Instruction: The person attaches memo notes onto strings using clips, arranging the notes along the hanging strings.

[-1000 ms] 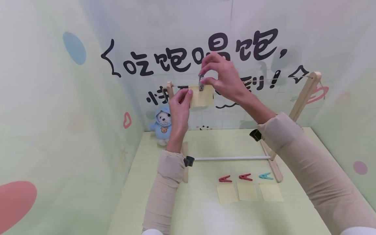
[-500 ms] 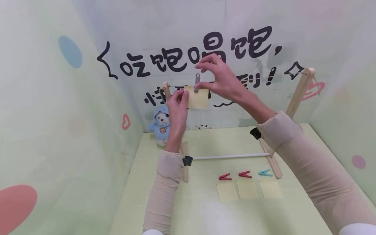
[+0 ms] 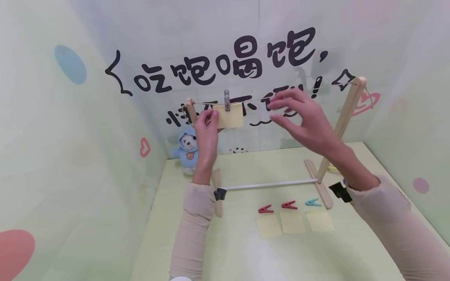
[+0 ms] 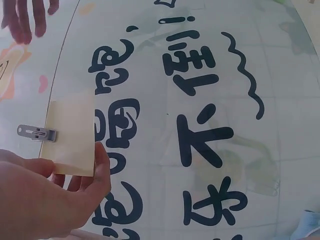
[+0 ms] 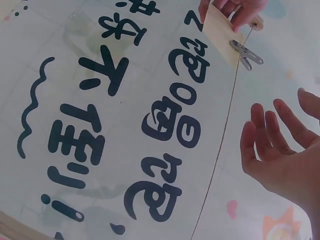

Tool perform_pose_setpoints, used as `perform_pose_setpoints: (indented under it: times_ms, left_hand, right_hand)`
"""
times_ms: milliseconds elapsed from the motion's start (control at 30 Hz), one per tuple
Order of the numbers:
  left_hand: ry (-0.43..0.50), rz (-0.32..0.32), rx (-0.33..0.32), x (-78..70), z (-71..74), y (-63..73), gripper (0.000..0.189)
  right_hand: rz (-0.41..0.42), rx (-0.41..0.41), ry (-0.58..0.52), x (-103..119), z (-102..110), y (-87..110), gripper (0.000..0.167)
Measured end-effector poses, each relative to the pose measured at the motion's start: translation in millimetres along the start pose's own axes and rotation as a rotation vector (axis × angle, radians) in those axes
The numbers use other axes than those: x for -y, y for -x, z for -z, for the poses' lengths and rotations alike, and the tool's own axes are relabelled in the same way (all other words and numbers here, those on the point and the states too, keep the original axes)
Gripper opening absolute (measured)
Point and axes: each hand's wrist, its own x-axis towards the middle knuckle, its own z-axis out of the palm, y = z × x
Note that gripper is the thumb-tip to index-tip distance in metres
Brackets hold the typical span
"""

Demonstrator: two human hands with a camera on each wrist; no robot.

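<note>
A pale yellow paper square [image 3: 232,118] hangs on a thin string [image 5: 223,135], with a grey clothespin [image 3: 226,100] biting its top edge and the line. My left hand [image 3: 206,134] pinches the paper near its left edge, thumb in front and fingers behind, as the left wrist view shows. Well to the right of the clothespin, my right hand [image 3: 309,119] is raised near the string. Its fingers are spread and loosely bent, with nothing between them. In the right wrist view this right hand [image 5: 285,150] is apart from both paper and clothespin.
The string runs between two wooden posts [image 3: 346,113] joined low down by a white rod [image 3: 270,184]. On the table [image 3: 232,249] lie two red clothespins [image 3: 266,209], a light blue clothespin [image 3: 313,202] and three yellow paper squares [image 3: 293,222]. A plush toy [image 3: 188,150] sits at back left.
My right hand has let go of the grey clothespin and moved away to the right. The clothespin stays clipped on the paper and string. My left hand keeps its pinch on the paper.
</note>
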Motion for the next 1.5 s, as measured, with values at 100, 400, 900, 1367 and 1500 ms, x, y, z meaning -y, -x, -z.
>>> perform_pose_setpoints:
  times_ms: [100,400,900,1367,1500]
  left_hand:
    - [0.062,0.023,0.03,5.0,1.4,0.6,0.028]
    - [-0.01,0.102,0.193,27.9,14.1,12.6,0.039]
    - [-0.547,0.245,0.461,179.8,35.4,121.7,0.06]
    - [-0.733,0.17,0.478,244.1,19.4,205.1,0.062]
    - [-0.757,0.142,0.494,249.4,19.4,207.2,0.062]
  right_hand:
    - [0.0,0.024,0.01,-5,6,22.9,0.027]
    - [-0.044,0.1,0.042,-27,13,83.4,0.032]
    - [-0.181,0.159,0.099,-65,2,148.5,0.053]
    - [-0.247,0.237,0.021,-89,-29,181.7,0.045]
    - [-0.264,0.29,0.038,-94,-43,185.6,0.041]
